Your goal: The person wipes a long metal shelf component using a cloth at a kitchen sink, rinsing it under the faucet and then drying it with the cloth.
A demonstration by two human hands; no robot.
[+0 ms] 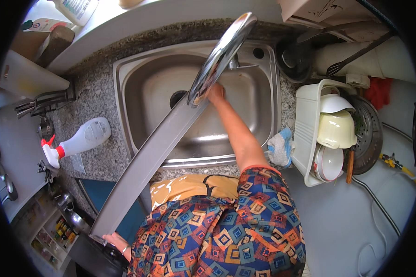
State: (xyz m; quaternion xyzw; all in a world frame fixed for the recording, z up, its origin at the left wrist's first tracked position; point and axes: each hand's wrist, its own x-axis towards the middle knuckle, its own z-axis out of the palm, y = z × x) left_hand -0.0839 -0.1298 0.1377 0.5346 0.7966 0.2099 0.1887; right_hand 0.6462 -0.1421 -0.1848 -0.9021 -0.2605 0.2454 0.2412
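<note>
A long grey metal strip (pixel 149 152) with raised edges slants across the stainless steel sink (pixel 138 130). Its upper end lies beneath the arched chrome faucet (pixel 225 57), and its lower end juts past the counter's front edge. My left hand (pixel 116 240), wearing a band at the wrist, grips the strip's lower corner. Over the basin, my right hand (pixel 216 92) is at the strip's upper end beside the faucet spout. The spout partly covers its fingers, so what they hold is hidden. A dark round drain (pixel 177 98) shows beside the strip.
Left on the granite counter lies a spray bottle (pixel 85 136) with a red-and-white trigger. At right are a crumpled blue-and-white cloth (pixel 280 147) and a cream dish rack (pixel 306 131) holding bowls (pixel 337 128). A perforated metal lid (pixel 369 135) leans behind them.
</note>
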